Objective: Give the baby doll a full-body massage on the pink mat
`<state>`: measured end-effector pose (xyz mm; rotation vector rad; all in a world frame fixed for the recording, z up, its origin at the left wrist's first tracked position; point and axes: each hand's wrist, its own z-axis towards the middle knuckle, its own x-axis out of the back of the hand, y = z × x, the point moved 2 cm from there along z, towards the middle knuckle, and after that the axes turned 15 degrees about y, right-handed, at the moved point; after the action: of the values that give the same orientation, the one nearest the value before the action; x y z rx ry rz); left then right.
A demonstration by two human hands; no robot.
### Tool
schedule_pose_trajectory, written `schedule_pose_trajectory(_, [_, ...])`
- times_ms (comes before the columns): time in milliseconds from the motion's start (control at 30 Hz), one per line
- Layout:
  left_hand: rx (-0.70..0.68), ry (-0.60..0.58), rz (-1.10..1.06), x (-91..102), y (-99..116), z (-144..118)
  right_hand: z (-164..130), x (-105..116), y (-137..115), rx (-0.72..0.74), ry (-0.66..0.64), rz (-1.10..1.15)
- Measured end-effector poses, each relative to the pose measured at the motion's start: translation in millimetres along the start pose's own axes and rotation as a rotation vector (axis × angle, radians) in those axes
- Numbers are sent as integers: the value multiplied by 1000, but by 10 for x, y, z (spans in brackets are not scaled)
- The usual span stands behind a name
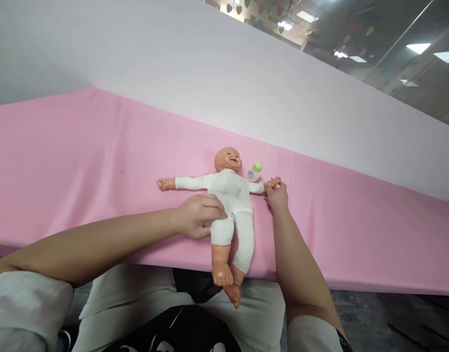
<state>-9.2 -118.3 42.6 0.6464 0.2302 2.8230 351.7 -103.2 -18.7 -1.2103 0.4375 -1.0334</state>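
Note:
A baby doll in a white one-piece suit lies on its back on the pink cloth, arms spread, bare feet hanging over the near edge. My left hand pinches the white suit at the doll's side and hip. My right hand holds the doll's outstretched hand at the right. A small white bottle with a green cap lies just beside the doll's head.
A pale wall panel rises behind the pink surface. Glass partitions and ceiling lights show at the upper right. My lap in light trousers is below the table edge, with dark floor to the right.

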Motion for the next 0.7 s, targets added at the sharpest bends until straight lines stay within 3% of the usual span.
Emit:
schedule_pose_trajectory(67, [80,63,42,48,-110,1,-111,-39,-147,-24,35,37])
schedule_pose_trajectory(167, [215,121,143,124,-308,-13,-333,-118,-448,174,55,28])
schedule_pose_trajectory(300, [438,99,232,220,-573,-43,-623,-291,-731,523,-124,-96])
schedule_pose_trajectory(433, [607,66,277,290,-730,-67,-808,-448,-819,856,-334,-331])
schedule_pose_trajectory(567, [629,53,251,294,-722,-58,-825,-458,-838,873,-325,-372])
schedule_pose_trajectory(700, [514,69,162,279,-564,-7,-687,-351,-784,672,-263,-242])
